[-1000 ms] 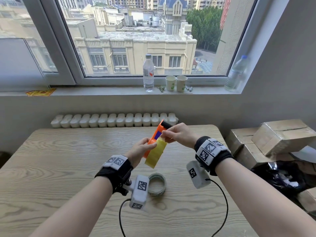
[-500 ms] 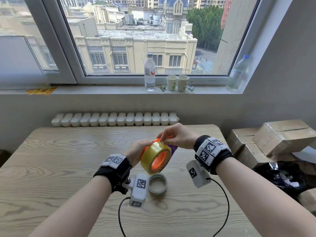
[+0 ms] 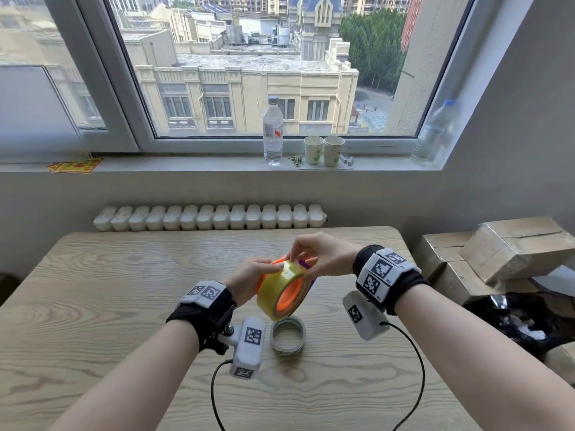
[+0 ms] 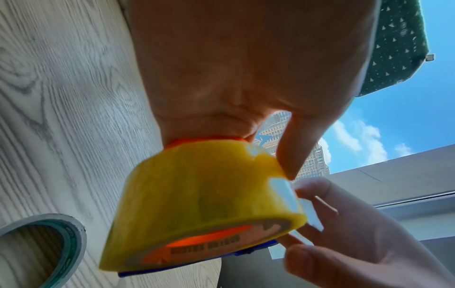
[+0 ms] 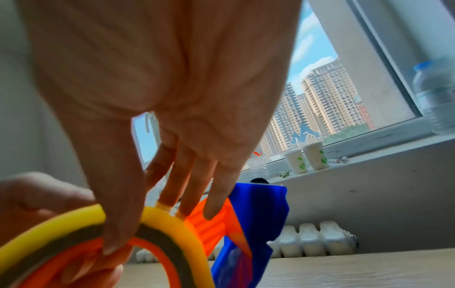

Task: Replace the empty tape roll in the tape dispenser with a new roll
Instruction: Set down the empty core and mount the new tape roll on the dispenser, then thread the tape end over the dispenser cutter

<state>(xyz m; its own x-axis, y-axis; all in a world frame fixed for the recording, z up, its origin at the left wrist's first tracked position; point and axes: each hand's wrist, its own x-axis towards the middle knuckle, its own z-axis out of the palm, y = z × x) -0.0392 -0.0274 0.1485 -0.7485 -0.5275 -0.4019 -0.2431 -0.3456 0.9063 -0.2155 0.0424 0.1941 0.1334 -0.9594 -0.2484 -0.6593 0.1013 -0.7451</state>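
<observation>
A pale wood-grain desk sits under a wide window, a white radiator behind it. Nearest the person, at about 6 o'clock from the hands, the empty roll lies flat on the desk, a bare ring with nothing left on it. Just above it, held off the desk, is the new roll, yellow and full, already seated on the orange hub of the dispenser, whose blue body shows at 3 o'clock behind the roll. The left hand grips roll and dispenser from 9 o'clock, fingers curled behind, thumb on the roll's outer face. The right hand reaches in from 1 o'clock, its fingertips pinching at the roll's top edge, thumb on the near rim, where a shiny patch suggests the loose tape end.

My read: the swap itself is done, and the step in hand is freeing the tape's end. Next it would need peeling up and leading toward the cutter, with the left hand steadying the roll.

Farther off at 12 o'clock, the sill carries a bottle and two cups.
</observation>
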